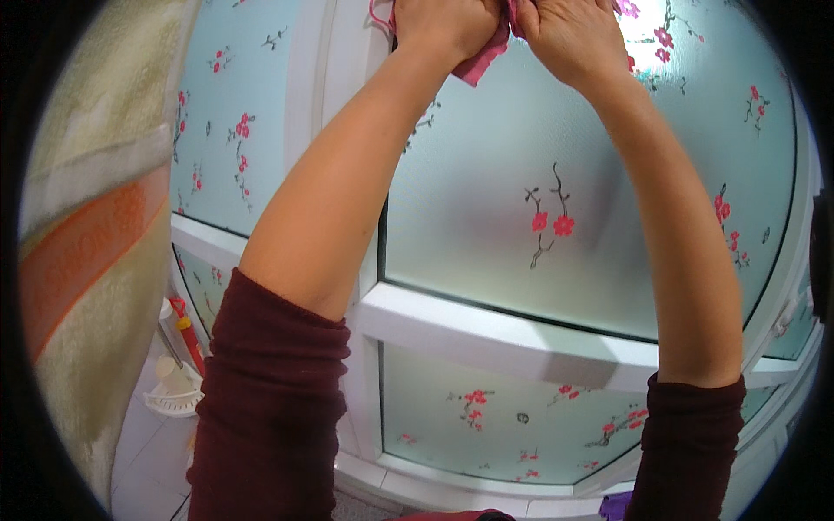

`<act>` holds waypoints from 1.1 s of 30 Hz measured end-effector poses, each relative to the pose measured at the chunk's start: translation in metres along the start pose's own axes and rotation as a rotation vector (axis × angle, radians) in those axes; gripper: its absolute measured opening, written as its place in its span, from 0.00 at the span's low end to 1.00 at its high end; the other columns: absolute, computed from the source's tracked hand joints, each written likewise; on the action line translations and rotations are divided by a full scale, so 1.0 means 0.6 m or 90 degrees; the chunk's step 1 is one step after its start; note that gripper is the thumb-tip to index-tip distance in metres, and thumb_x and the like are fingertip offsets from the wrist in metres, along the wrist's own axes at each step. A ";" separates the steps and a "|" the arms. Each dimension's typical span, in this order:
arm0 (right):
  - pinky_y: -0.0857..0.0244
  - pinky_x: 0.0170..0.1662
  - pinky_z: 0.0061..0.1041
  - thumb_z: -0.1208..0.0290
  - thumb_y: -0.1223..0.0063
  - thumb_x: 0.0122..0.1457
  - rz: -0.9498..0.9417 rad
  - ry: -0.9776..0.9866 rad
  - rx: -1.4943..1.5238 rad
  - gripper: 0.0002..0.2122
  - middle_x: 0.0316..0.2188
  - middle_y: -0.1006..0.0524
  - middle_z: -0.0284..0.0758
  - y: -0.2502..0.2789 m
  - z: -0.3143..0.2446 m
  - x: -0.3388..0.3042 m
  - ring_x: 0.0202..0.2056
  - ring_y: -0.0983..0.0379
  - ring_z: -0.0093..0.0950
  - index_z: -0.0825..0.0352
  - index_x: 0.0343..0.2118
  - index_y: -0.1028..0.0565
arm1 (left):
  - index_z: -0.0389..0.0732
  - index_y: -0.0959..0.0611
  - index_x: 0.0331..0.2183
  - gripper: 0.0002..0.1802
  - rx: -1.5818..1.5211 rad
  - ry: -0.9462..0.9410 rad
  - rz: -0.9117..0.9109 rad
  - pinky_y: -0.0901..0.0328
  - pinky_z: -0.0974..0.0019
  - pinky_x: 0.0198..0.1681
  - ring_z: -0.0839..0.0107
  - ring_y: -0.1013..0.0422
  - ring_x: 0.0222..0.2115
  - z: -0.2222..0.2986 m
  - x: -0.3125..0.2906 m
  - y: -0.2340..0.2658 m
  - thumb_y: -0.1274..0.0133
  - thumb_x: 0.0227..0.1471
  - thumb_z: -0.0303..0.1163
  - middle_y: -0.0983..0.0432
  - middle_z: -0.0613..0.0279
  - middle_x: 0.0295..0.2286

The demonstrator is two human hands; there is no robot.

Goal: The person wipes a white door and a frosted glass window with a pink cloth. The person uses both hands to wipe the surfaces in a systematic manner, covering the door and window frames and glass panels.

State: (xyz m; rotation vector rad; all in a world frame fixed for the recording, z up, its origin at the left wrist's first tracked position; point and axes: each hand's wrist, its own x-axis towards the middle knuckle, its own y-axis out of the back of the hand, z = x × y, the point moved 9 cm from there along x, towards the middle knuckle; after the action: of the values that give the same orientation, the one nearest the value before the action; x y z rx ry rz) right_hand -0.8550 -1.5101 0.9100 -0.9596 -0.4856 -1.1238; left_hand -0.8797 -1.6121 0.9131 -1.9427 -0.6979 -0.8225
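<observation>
Left hand [447,26] curled round the cloth [483,61], right hand [569,39] close beside it, I have it up at the frosted pane [486,174]. Whether my right pinches, I cannot tell. Work seems unfinished; how much remains doesn't show.

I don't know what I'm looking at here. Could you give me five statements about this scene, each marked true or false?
1. The left hand and right hand are both near the picture's upper edge. True.
2. Something green shows at the left hand. False: it is a pink cloth.
3. The forearms are covered down to the wrists. False: the dark sleeves leave them bare.
4. The large frosted panel bears reddish-pink flowers. True.
5. A beige towel-like fabric appears on the picture's left. True.
</observation>
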 end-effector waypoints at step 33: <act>0.44 0.56 0.34 0.62 0.48 0.54 -0.360 -0.077 0.519 0.17 0.43 0.29 0.36 0.235 -0.245 -0.352 0.51 0.36 0.35 0.67 0.43 0.26 | 0.37 0.29 0.50 0.26 -0.310 0.222 -0.597 0.47 0.49 0.58 0.46 0.40 0.52 0.195 -0.370 0.301 0.54 0.47 0.29 0.33 0.47 0.48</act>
State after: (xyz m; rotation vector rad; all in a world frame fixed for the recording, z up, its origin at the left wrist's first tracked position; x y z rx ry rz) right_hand -0.8272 -1.5055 0.6176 -0.1636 -1.2502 -1.2009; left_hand -0.8536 -1.6223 0.6053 -1.7433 -1.2976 -1.9970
